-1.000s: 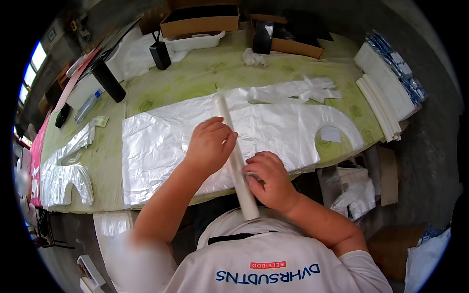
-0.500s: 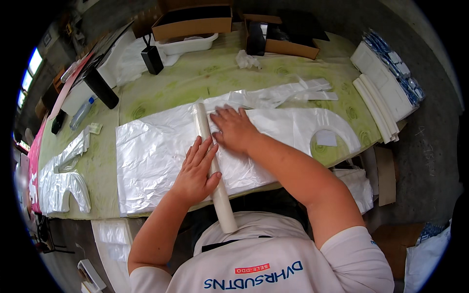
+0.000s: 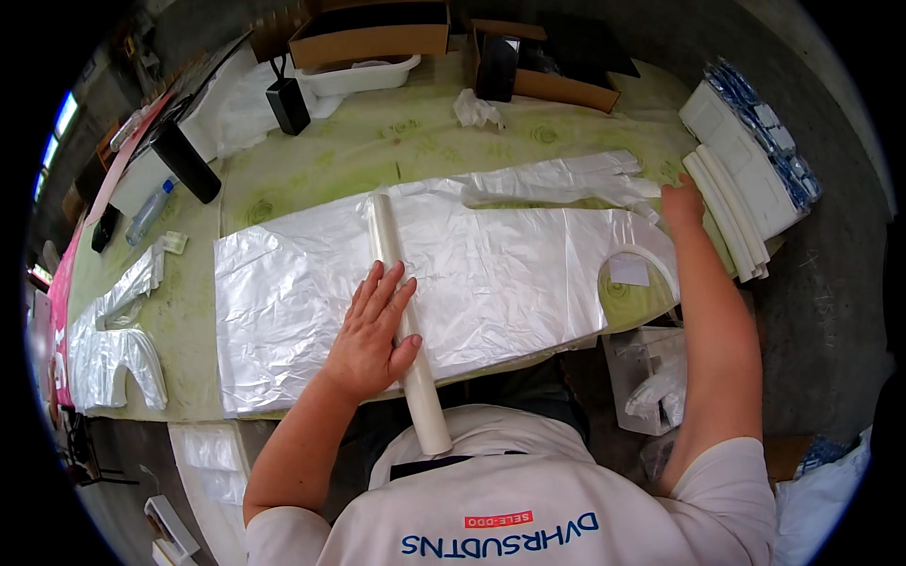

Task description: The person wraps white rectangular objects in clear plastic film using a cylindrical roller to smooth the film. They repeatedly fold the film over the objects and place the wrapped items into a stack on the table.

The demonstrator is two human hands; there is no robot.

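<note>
White roll (image 3: 422,391) across plastic sheet (image 3: 510,274)

This looks like a workshop where people make or pack things. A long table with a pale green, patterned cloth (image 3: 557,141) fills most of the room we can see. On it lies a big, shiny, see-through plastic sheet (image 3: 510,283) with a round cut-out, and a smaller shiny plastic piece (image 3: 142,354) sits at the left end. There are open brown cardboard boxes (image 3: 572,91) at the back. At the right end are long white rolls (image 3: 722,212) and a pile of blue packets in clear plastic (image 3: 763,127). The floor is bare and grey (image 3: 835,302), like in a work building.
</note>
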